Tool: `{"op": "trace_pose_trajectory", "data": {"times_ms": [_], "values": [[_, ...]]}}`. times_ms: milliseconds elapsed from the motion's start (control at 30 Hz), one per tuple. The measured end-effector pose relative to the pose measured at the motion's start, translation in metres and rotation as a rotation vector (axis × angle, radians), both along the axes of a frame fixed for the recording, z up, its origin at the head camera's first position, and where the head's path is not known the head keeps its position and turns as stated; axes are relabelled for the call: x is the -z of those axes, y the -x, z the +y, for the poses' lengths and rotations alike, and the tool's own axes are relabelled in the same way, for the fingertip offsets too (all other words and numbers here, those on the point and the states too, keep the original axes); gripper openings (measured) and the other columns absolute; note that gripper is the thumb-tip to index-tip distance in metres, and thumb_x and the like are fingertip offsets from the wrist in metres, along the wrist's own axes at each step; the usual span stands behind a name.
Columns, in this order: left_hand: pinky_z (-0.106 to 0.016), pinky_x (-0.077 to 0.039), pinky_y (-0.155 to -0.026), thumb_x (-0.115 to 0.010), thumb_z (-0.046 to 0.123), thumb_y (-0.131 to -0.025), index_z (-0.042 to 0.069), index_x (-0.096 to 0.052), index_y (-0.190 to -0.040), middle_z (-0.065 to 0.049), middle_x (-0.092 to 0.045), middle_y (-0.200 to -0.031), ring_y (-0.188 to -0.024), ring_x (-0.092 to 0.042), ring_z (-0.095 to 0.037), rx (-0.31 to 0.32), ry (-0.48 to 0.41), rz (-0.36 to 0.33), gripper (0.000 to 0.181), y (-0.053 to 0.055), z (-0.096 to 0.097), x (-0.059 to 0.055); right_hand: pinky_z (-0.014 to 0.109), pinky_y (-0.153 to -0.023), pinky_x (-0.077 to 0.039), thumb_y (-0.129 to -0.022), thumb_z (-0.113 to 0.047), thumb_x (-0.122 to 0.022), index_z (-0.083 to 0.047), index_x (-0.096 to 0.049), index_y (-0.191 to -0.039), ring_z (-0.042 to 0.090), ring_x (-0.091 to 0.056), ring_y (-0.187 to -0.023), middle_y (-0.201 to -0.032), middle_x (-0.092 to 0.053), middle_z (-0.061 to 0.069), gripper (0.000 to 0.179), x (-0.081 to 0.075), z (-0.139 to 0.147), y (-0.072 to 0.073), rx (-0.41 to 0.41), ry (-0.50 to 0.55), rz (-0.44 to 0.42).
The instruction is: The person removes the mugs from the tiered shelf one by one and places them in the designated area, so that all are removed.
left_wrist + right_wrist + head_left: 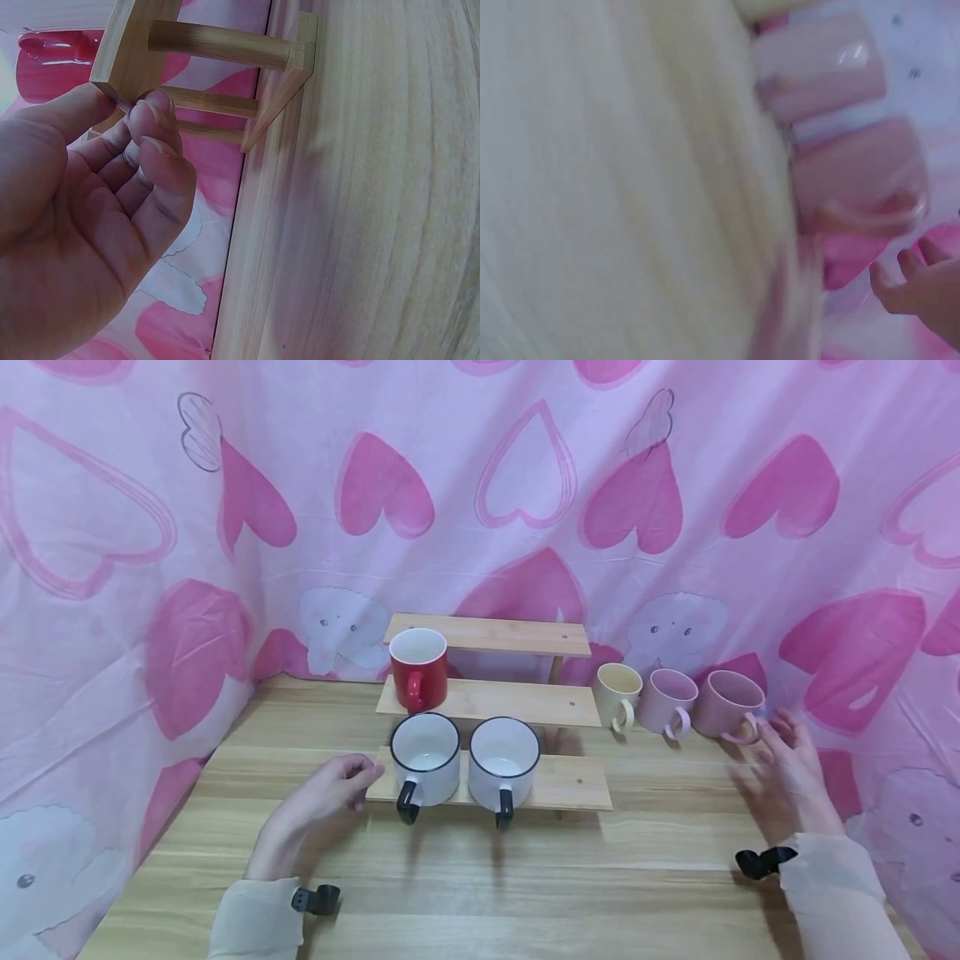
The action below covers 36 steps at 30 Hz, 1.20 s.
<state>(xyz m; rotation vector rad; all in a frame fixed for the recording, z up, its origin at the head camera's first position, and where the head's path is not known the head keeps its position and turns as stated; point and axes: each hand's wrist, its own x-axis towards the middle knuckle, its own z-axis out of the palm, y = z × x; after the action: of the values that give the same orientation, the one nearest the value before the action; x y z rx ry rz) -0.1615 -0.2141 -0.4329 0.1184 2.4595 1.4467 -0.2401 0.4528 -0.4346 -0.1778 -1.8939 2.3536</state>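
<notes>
My left hand (333, 789) is at the left end of the lowest board of a three-step wooden shelf (570, 781). Close up in the left wrist view, thumb and curled fingers (169, 161) pinch that board's corner. Two white mugs with black rims and handles, a left one (426, 760) and a right one (504, 764), stand on this board. A red mug (417, 670) stands on the middle board. At the right, my right hand (797, 764) has loosely bent fingers just beside the handle of a mauve mug (727, 703); in the blurred right wrist view they are apart from it.
Left of the mauve mug stand a lilac mug (666, 702) and a cream mug (617, 695), in a row beside the shelf. A pink heart-patterned curtain (465, 468) hangs behind the wood-grain table (525, 893) and along its left side.
</notes>
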Motion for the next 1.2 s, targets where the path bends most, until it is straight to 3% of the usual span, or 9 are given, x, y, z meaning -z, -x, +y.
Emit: {"op": "trace_pose_trajectory", "data": {"times_ms": [100, 233, 367, 633, 900, 1200], "values": [[-0.035, -0.044, -0.067, -0.054, 0.028, -0.102, -0.001, -0.060, -0.098, -0.008, -0.053, -0.069, -0.066, -0.054, -0.023, 0.003, 0.000, -0.002, 0.030, 0.000, 0.001, 0.000, 0.013, -0.076, -0.045, -0.100, -0.010, -0.056, -0.022, -0.042, -0.137, -0.002, -0.048, -0.106, -0.121, -0.043, -0.007, 0.042, -0.013, -0.012, -0.006, 0.057, -0.092, 0.136], [-0.034, -0.044, -0.065, -0.054, 0.028, -0.102, -0.002, -0.060, -0.096, -0.007, -0.053, -0.067, -0.065, -0.054, -0.023, 0.013, 0.000, 0.015, 0.031, 0.001, 0.001, 0.000, 0.017, -0.076, -0.049, -0.097, -0.002, -0.058, -0.015, -0.053, -0.123, 0.003, -0.055, -0.101, -0.116, -0.049, -0.001, 0.030, -0.032, -0.036, -0.017, 0.056, 0.040, 0.220], [-0.034, -0.044, -0.065, -0.054, 0.029, -0.102, -0.002, -0.059, -0.094, -0.006, -0.052, -0.066, -0.064, -0.053, -0.022, 0.017, -0.002, 0.029, 0.032, 0.000, 0.002, -0.001, 0.023, -0.075, -0.053, -0.095, 0.000, -0.060, -0.006, -0.056, -0.119, 0.009, -0.059, -0.096, -0.111, -0.055, 0.005, 0.025, -0.050, -0.062, -0.030, 0.037, 0.087, 0.278], [-0.036, -0.043, -0.068, -0.054, 0.031, -0.102, -0.001, -0.058, -0.091, -0.006, -0.052, -0.066, -0.065, -0.053, -0.023, 0.006, 0.011, 0.023, 0.034, 0.000, 0.001, -0.001, 0.021, -0.078, -0.052, -0.097, 0.000, -0.058, 0.001, -0.057, -0.119, 0.012, -0.059, -0.095, -0.109, -0.056, 0.006, 0.022, -0.079, -0.115, -0.052, -0.003, 0.035, 0.330], [-0.035, -0.043, -0.068, -0.055, 0.030, -0.101, 0.002, -0.059, -0.090, -0.008, -0.052, -0.066, -0.065, -0.053, -0.023, 0.004, 0.017, 0.019, 0.030, -0.001, 0.001, -0.001, 0.024, -0.081, -0.051, -0.098, 0.007, -0.050, 0.008, -0.053, -0.121, 0.014, -0.063, -0.099, -0.110, -0.062, 0.008, 0.023, -0.099, -0.174, -0.065, -0.134, 0.007, 0.437], [-0.036, -0.044, -0.068, -0.055, 0.031, -0.101, 0.001, -0.059, -0.093, -0.008, -0.052, -0.068, -0.066, -0.053, -0.024, 0.009, 0.009, 0.004, 0.031, 0.000, 0.000, -0.001, 0.027, -0.086, -0.050, -0.099, 0.003, -0.050, 0.004, -0.050, -0.125, 0.018, -0.058, -0.105, -0.117, -0.055, 0.009, 0.026, -0.118, -0.227, -0.072, -0.257, -0.072, 0.392]]}}
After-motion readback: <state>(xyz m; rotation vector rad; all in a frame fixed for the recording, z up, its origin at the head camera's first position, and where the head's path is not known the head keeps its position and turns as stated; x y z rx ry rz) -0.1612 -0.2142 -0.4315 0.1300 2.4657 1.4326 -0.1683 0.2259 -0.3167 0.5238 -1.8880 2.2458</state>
